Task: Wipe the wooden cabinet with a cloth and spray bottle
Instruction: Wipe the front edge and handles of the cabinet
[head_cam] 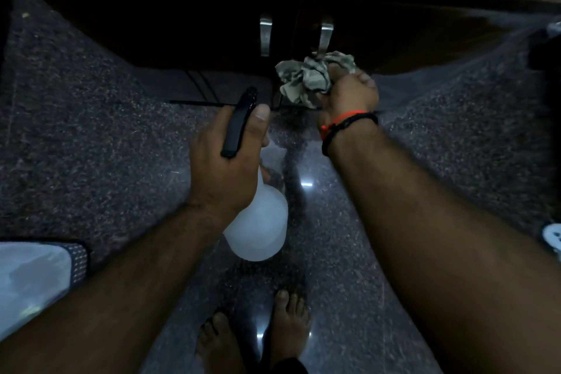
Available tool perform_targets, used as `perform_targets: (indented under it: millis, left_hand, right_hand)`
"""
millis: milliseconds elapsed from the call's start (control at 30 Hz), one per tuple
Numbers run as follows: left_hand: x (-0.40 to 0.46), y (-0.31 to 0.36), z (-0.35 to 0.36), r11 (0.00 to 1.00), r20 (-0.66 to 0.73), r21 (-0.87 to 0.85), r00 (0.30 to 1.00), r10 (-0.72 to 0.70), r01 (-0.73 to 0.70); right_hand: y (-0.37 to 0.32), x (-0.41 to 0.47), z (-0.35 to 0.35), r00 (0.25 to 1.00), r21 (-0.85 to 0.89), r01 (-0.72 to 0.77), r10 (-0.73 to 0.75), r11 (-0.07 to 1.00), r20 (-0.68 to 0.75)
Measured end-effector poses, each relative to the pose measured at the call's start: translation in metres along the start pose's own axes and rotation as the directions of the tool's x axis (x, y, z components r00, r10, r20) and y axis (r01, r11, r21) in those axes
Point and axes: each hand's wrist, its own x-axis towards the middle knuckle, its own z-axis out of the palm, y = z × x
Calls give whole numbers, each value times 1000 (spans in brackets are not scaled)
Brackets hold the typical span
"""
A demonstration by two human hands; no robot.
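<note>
The dark wooden cabinet (182, 24) fills the top. Below its doors, the left hand (224, 161) is wrapped around a white spray bottle (261, 222); the right hand (349, 94) clutches a crumpled cloth (306, 76) against the cabinet's right metal handle (324, 36).

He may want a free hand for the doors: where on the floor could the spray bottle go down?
Bare floor lies left of the left hand, below the cabinet. More lies right of the right forearm. It is crowded by the handles, where the right hand holds the cloth, and by the feet. The spray bottle fits either side.
</note>
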Motion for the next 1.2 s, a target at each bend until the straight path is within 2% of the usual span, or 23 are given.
perform_targets:
  millis: [67, 200, 367, 467, 567, 667, 767, 833, 967, 1100, 1200]
  left_hand:
    - [0, 6, 3, 999, -5, -27, 1000, -24, 24]
    - [0, 20, 7, 1000, -12, -10, 1000, 21, -21]
    - [3, 25, 3, 998, -22, -10, 998, 58, -58]
    - [4, 22, -2, 998, -45, -16, 997, 57, -58]
    - [2, 19, -5, 999, -46, -12, 998, 51, -52]
    - [0, 14, -9, 999, -61, 22, 997, 40, -39]
    - [-1, 10, -13, 1000, -64, 12, 998, 24, -23]
    - [-2, 9, -15, 1000, -60, 0, 998, 7, -7]
    - [-2, 3, -22, 1000, -64, -5, 998, 3, -3]
    - [-1, -2, -28, 1000, -64, -14, 998, -13, 12]
    - [0, -4, -31, 1000, -73, -20, 997, -23, 22]
  right_hand:
    - [-14, -8, 0, 999, 23, 44, -45, 999, 15]
    - [-30, -31, 5, 976, 33, 209, -211, 977, 54]
    - [-28, -53, 16, 920, -79, 386, -377, 919, 111]
    - [-20, -58, 17, 834, -312, 552, -524, 773, 176]
    - [-14, -59, 22, 751, -400, 656, -603, 640, 269]
    - [-8, -58, 29, 742, -406, 664, -619, 628, 257]
    - [0, -59, 29, 721, -426, 689, -613, 586, 323]
    - [7, -57, 31, 734, -468, 676, -581, 570, 353]
    - [19, -51, 34, 827, -527, 562, -459, 638, 325]
    - [25, -36, 29, 938, -625, 345, -240, 700, 250]
    - [27, -34, 32, 967, -564, 253, -186, 786, 174]
